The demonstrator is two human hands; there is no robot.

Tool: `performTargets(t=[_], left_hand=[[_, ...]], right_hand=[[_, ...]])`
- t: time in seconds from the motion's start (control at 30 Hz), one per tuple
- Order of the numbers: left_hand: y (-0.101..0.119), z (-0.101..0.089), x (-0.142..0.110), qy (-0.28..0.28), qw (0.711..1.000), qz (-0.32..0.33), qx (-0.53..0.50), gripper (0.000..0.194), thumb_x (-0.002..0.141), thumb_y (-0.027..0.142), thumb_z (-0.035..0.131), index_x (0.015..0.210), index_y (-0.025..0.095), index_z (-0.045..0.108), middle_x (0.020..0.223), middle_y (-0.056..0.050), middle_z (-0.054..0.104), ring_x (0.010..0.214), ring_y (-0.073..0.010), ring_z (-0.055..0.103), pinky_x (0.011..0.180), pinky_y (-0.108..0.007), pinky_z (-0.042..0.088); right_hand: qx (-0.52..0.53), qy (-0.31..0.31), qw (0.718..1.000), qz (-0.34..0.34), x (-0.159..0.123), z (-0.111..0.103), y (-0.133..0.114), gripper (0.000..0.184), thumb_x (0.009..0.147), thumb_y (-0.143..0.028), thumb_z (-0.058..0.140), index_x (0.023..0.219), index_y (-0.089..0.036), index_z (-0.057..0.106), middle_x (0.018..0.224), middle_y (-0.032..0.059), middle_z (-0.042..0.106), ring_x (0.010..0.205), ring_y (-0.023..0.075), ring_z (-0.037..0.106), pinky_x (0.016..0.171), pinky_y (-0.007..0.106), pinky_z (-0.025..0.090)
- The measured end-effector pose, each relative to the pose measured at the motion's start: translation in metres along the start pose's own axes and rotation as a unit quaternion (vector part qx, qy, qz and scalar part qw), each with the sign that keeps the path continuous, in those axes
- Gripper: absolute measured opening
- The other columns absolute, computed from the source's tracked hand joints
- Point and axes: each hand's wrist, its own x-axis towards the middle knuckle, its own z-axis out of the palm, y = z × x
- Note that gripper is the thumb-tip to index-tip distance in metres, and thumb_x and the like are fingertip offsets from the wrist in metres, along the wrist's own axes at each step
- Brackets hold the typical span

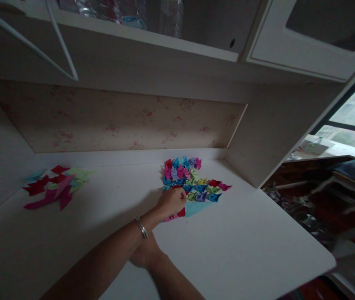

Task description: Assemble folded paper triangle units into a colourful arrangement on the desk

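Note:
My left hand [172,201], with a silver bracelet [141,227] at the wrist, is over the near left part of a group of small folded paper pieces [200,196]. Its fingers are curled closed; what they hold, if anything, is hidden. The pieces are blue, pink, green, yellow, purple and red, packed in rows. Beside the hand lies a flat light-blue paper piece [196,208], with red and pink paper partly under the hand. My right hand [146,251] crosses beneath the left wrist, and its fingers are out of sight behind the left forearm.
More folded papers [61,185], magenta, red, green and blue, lie in a loose heap on the white desk [242,246] at the left. Above hangs a shelf [152,37] with clear plastic bottles [171,16]. A white cable [61,46] dangles at upper left. A side panel [252,133] bounds the right.

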Motion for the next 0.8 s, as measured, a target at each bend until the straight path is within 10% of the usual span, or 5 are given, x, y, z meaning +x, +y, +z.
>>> performTargets(t=[0.2,0.37,0.57,0.8], left_hand=[[-0.039,-0.041,-0.054,0.091,0.989,-0.032,-0.11,0.017,0.081,0.025,0.05,0.081,0.02,0.066,0.077,0.0,0.068,0.07,-0.014,0.062,0.064,-0.021,0.042],[-0.09,-0.063,-0.118,0.165,0.96,-0.128,-0.185,0.02,0.082,0.036,0.052,0.08,0.019,0.062,0.061,0.004,0.05,0.059,-0.0146,0.051,0.056,-0.023,0.037],[-0.149,-0.067,-0.173,0.144,0.949,-0.158,-0.233,0.02,0.082,0.035,0.052,0.077,0.018,0.058,0.067,0.002,0.052,0.065,-0.0154,0.05,0.061,-0.024,0.037],[-0.154,-0.071,-0.184,0.111,0.936,-0.181,-0.281,0.009,0.076,0.023,0.05,0.075,0.018,0.057,0.066,0.002,0.05,0.065,-0.0141,0.048,0.059,-0.023,0.034]], right_hand=[[0.056,0.048,0.997,0.028,-0.003,-0.006,-0.006,0.018,0.076,-0.009,0.05,0.076,-0.02,0.064,0.081,0.0006,0.072,0.072,0.0157,0.065,0.062,0.022,0.043],[0.138,0.105,0.985,-0.012,-0.003,-0.004,-0.012,0.026,0.068,-0.002,0.049,0.077,-0.021,0.065,0.088,0.0001,0.07,0.079,0.0125,0.064,0.069,0.018,0.042],[0.148,0.083,0.985,-0.04,0.004,0.0,-0.011,0.026,0.066,-0.001,0.051,0.072,-0.021,0.066,0.077,-0.0004,0.066,0.071,0.0108,0.062,0.065,0.016,0.042],[0.172,0.045,0.984,0.0,0.003,-0.006,-0.022,0.02,0.076,-0.009,0.051,0.076,-0.021,0.068,0.079,0.0008,0.066,0.073,0.0123,0.061,0.066,0.018,0.042]])
